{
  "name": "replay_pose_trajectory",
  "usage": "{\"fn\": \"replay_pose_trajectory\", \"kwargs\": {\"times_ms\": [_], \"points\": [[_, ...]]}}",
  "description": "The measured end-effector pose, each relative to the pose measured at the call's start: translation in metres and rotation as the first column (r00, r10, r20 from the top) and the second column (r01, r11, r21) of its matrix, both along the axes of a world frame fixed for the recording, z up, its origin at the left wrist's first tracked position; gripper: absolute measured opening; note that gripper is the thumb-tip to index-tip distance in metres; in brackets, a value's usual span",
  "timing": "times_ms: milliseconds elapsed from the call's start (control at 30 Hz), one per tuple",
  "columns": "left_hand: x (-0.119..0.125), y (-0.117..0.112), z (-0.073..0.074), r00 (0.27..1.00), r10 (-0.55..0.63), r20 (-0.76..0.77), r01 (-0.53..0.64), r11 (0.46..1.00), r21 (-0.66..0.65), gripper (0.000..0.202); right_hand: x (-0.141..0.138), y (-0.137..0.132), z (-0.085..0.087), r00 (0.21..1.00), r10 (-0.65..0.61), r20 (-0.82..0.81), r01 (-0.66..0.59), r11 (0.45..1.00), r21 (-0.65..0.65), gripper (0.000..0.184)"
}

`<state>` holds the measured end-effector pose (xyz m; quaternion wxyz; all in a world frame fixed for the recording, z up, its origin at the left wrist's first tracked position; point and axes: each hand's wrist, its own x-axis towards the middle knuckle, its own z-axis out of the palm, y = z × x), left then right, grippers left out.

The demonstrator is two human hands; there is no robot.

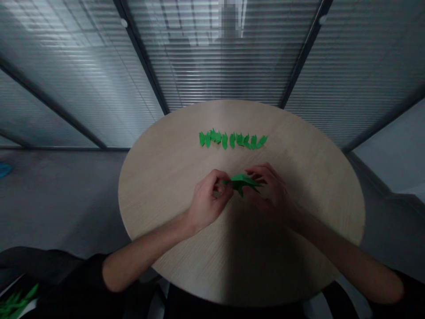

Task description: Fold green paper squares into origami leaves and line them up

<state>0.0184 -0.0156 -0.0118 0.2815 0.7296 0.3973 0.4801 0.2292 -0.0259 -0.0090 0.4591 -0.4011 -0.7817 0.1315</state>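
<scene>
Between my hands, above the middle of the table, is a green folded paper piece [244, 179] with pointed ends. My left hand [212, 195] pinches its left end between thumb and fingers. Around the right end curve the fingers of my right hand [270, 190], the thumb below and the fingertips above; whether they press on the paper is hard to make out in the shadow. Farther back, a row of several small green folded paper pieces [232, 140] lies on the round wooden table [159, 177].
Glass panels with blinds [226, 75] stand right behind the table's far edge. At the lower left, more green pieces [20, 303] sit in something pale by my side. A blue object [5, 169] lies on the grey floor at the far left.
</scene>
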Motion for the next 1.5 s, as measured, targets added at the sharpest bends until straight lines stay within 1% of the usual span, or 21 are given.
{"fn": "replay_pose_trajectory", "kwargs": {"times_ms": [33,100,200,300,433,567,633,767,833,900,967,1067,1167,1267,1500], "points": [[0.0,0.0,0.0,1.0,-0.002,-0.001,0.002,1.0,-0.002,0.003,0.0,0.0,0.0,1.0,-0.001,0.001,0.001,1.0,0.003,0.031],[-0.001,0.0,0.0,1.0,-0.013,0.002,0.013,1.0,0.013,0.003,0.0,0.0,0.002,1.0,0.008,0.01,-0.008,1.0,0.004,0.032],[-0.002,0.0,-0.003,0.999,-0.029,-0.021,0.031,0.994,0.104,0.004,-0.001,0.0,0.004,0.999,0.048,-0.009,-0.048,0.998,-0.029,0.039],[-0.002,-0.001,-0.005,0.996,-0.06,-0.063,0.071,0.978,0.198,0.008,-0.002,-0.001,0.005,0.992,0.091,-0.089,-0.097,0.993,-0.068,0.04],[-0.002,-0.001,-0.007,0.992,-0.11,-0.058,0.121,0.957,0.262,0.012,-0.002,-0.002,0.005,0.974,0.115,-0.195,-0.135,0.986,-0.093,0.035],[-0.002,-0.001,-0.007,0.992,-0.114,-0.055,0.125,0.942,0.31,0.015,-0.001,0.001,0.003,0.951,0.108,-0.288,-0.153,0.979,-0.136,0.036],[-0.002,-0.001,-0.007,0.991,-0.12,-0.059,0.133,0.937,0.324,0.015,-0.002,0.002,0.001,0.954,0.086,-0.287,-0.124,0.985,-0.117,0.034],[-0.002,-0.002,-0.005,0.983,-0.176,-0.054,0.184,0.919,0.348,0.015,-0.003,0.0,0.001,0.978,0.087,-0.189,-0.089,0.996,0.0,0.026],[-0.002,-0.002,-0.004,0.983,-0.18,-0.037,0.182,0.921,0.343,0.016,-0.003,-0.002,0.002,0.98,0.106,-0.168,-0.098,0.994,0.054,0.019],[-0.003,-0.002,-0.003,0.985,-0.174,-0.007,0.167,0.933,0.317,0.016,-0.002,-0.004,0.003,0.982,0.113,-0.151,-0.098,0.99,0.105,0.018],[-0.003,-0.002,-0.002,0.982,-0.183,0.036,0.166,0.947,0.276,0.015,0.001,-0.004,0.002,0.988,0.102,-0.119,-0.083,0.984,0.16,0.021],[-0.003,-0.001,0.0,0.969,-0.229,0.094,0.2,0.948,0.247,0.017,0.004,-0.003,0.0,0.992,0.099,-0.079,-0.081,0.975,0.209,0.028],[-0.003,-0.001,0.0,0.957,-0.27,0.105,0.239,0.941,0.239,0.018,0.005,-0.002,-0.001,0.985,0.159,-0.066,-0.143,0.97,0.197,0.032],[-0.003,-0.001,0.0,0.96,-0.265,0.093,0.242,0.949,0.202,0.017,0.004,-0.003,-0.002,0.976,0.202,-0.075,-0.186,0.965,0.186,0.034],[-0.005,0.0,0.005,0.982,-0.181,0.046,0.17,0.97,0.176,0.012,0.003,-0.003,0.002,0.99,0.127,-0.064,-0.113,0.976,0.188,0.028]]}}
